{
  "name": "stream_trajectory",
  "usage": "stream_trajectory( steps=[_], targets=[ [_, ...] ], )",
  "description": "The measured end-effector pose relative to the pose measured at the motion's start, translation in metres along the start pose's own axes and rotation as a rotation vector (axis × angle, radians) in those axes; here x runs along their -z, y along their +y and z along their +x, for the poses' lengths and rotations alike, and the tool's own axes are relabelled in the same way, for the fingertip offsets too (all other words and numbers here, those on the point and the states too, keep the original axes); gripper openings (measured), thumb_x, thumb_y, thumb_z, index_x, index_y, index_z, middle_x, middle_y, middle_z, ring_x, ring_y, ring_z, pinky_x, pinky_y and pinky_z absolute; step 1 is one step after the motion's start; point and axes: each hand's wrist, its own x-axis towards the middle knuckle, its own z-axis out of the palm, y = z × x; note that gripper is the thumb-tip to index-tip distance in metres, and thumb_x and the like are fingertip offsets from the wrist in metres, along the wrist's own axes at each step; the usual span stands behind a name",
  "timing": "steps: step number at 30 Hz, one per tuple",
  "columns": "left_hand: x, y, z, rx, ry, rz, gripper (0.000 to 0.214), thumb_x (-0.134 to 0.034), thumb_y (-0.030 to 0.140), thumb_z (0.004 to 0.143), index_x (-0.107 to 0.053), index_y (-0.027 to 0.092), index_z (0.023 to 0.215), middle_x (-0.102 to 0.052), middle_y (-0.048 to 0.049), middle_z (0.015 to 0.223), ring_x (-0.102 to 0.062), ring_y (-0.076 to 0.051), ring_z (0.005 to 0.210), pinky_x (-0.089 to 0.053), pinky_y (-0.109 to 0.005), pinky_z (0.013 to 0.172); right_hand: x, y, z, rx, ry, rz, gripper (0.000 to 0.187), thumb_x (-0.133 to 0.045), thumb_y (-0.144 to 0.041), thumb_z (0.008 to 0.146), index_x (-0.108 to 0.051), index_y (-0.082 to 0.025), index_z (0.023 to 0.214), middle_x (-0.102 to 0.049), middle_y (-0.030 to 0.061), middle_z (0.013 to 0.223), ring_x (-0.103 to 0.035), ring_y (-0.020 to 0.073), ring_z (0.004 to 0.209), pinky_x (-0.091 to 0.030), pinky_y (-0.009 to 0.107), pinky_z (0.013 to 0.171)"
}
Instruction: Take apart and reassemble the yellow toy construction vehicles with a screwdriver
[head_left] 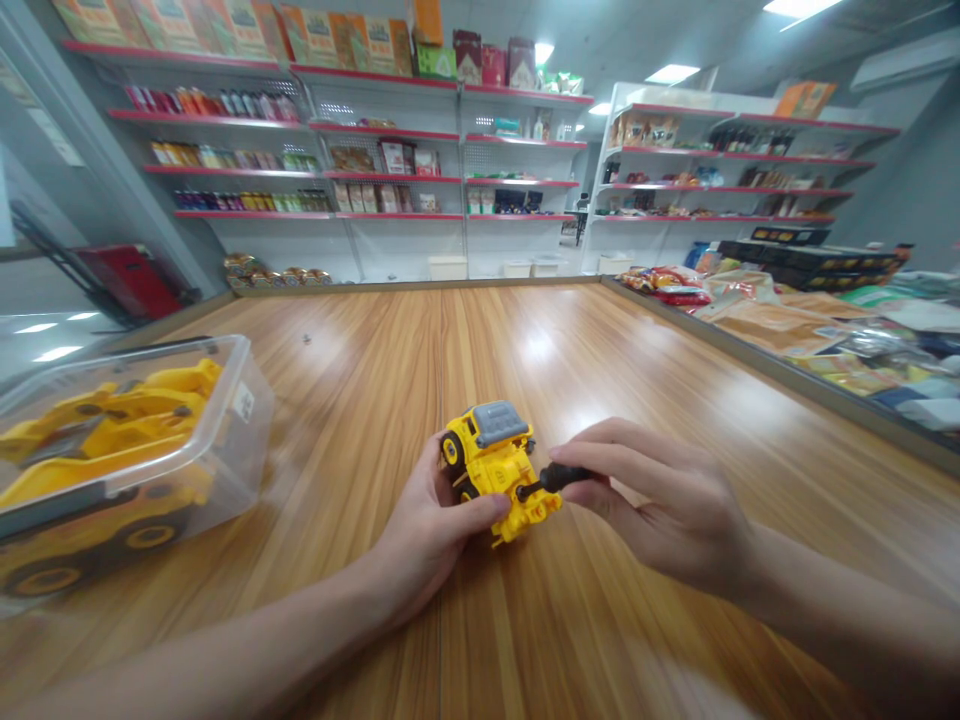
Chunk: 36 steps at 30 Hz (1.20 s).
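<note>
My left hand is closed around the side of a yellow toy truck, thumb pressed on its yellow body. The truck has a grey panel at its far end and black wheels with yellow hubs on the left. Between the fingers and thumb of my right hand is the black handle of a screwdriver. Its shaft points left, with the tip at the truck's yellow body near my left thumb. The tip's exact seat is too small to make out. My left fingers are mostly hidden under the truck.
A clear plastic bin with yellow toy vehicle parts stands on the left of the wooden table. One small object lies on the far left of the tabletop. Packaged goods lie beyond the right edge; stocked shelves line the back wall.
</note>
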Motion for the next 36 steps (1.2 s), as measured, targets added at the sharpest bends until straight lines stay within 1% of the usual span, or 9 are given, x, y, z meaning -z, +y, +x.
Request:
stream_trajectory(
  steps=[3,6,8,12,21,24,28,31,36],
  targets=[
    [0.0002,-0.0007,0.0003,-0.021,0.031,0.018,0.058,-0.08,0.012,0.072,-0.05,0.022,0.121,-0.063,-0.0091,0.123,-0.06,-0.029,0.116,-0.046,-0.046,0.102,-0.0024,0.002,-0.0011,-0.031,0.012,-0.044,0.031,-0.059,-0.003,0.088,-0.065,-0.01,0.118,-0.059,0.0161,0.123,-0.064,0.0154,0.091,-0.057,0.029,0.077],
    [0.0018,-0.0022,0.0006,-0.073,0.062,0.065,0.062,-0.08,0.013,0.073,-0.047,0.023,0.125,-0.062,-0.0099,0.126,-0.06,-0.029,0.116,-0.047,-0.047,0.101,-0.0053,0.0048,-0.0048,0.035,-0.061,-0.027,0.046,-0.046,0.005,0.088,-0.056,-0.009,0.131,-0.053,0.0183,0.132,-0.059,0.0196,0.109,-0.055,0.034,0.089],
    [0.0037,-0.0033,0.0008,-0.125,0.094,0.123,0.066,-0.08,0.015,0.073,-0.045,0.023,0.128,-0.06,-0.0102,0.128,-0.06,-0.029,0.117,-0.048,-0.046,0.101,-0.0062,0.0062,-0.0067,0.052,-0.094,-0.038,0.046,-0.047,0.004,0.089,-0.053,-0.008,0.133,-0.058,0.0168,0.125,-0.058,0.0209,0.113,-0.053,0.034,0.092],
    [0.0068,-0.0052,0.0015,-0.203,0.147,0.235,0.066,-0.08,0.016,0.074,-0.043,0.024,0.129,-0.061,-0.0082,0.128,-0.061,-0.025,0.116,-0.05,-0.04,0.099,-0.007,0.007,-0.0065,-0.028,-0.104,-0.08,0.032,-0.059,-0.01,0.091,-0.06,-0.012,0.124,-0.066,0.0094,0.098,-0.063,0.0171,0.085,-0.054,0.029,0.073],
    [0.0085,-0.0066,0.0025,-0.248,0.192,0.343,0.065,-0.08,0.019,0.074,-0.042,0.025,0.126,-0.061,-0.0072,0.127,-0.062,-0.024,0.116,-0.051,-0.039,0.098,-0.0083,0.0085,-0.0073,-0.213,-0.257,-0.124,0.028,-0.056,-0.022,0.095,-0.058,-0.017,0.122,-0.064,0.0038,0.087,-0.058,0.0164,0.075,-0.045,0.029,0.066],
    [0.0079,-0.006,0.0014,-0.249,0.183,0.337,0.065,-0.079,0.019,0.075,-0.041,0.025,0.127,-0.06,-0.0073,0.128,-0.061,-0.024,0.116,-0.051,-0.039,0.098,-0.0064,0.0061,-0.0064,-0.226,-0.267,-0.135,0.035,-0.054,-0.017,0.095,-0.053,-0.019,0.13,-0.066,0.005,0.099,-0.06,0.0171,0.085,-0.045,0.029,0.073],
    [0.0068,-0.0056,0.0021,-0.258,0.188,0.337,0.068,-0.08,0.019,0.074,-0.039,0.025,0.127,-0.06,-0.0069,0.128,-0.061,-0.023,0.115,-0.052,-0.038,0.098,-0.0047,0.0052,-0.0053,-0.266,-0.288,-0.145,0.018,-0.055,-0.03,0.096,-0.063,-0.019,0.108,-0.067,0.0047,0.093,-0.06,0.0185,0.083,-0.044,0.03,0.072],
    [0.0065,-0.0058,0.0031,-0.262,0.205,0.339,0.069,-0.081,0.018,0.073,-0.039,0.025,0.128,-0.06,-0.007,0.128,-0.062,-0.023,0.115,-0.053,-0.037,0.097,-0.0048,0.0074,-0.0057,-0.359,-0.3,-0.209,0.027,-0.06,-0.046,0.092,-0.067,-0.02,0.098,-0.066,0.0035,0.081,-0.059,0.0184,0.072,-0.041,0.029,0.063],
    [0.0069,-0.0061,0.0024,-0.271,0.191,0.348,0.067,-0.079,0.018,0.075,-0.04,0.025,0.128,-0.059,-0.0071,0.129,-0.061,-0.024,0.116,-0.053,-0.038,0.097,-0.0037,0.0072,-0.0055,-0.32,-0.301,-0.176,0.023,-0.056,-0.025,0.095,-0.06,-0.021,0.117,-0.068,0.0049,0.101,-0.061,0.0185,0.088,-0.043,0.03,0.074]
  ],
)
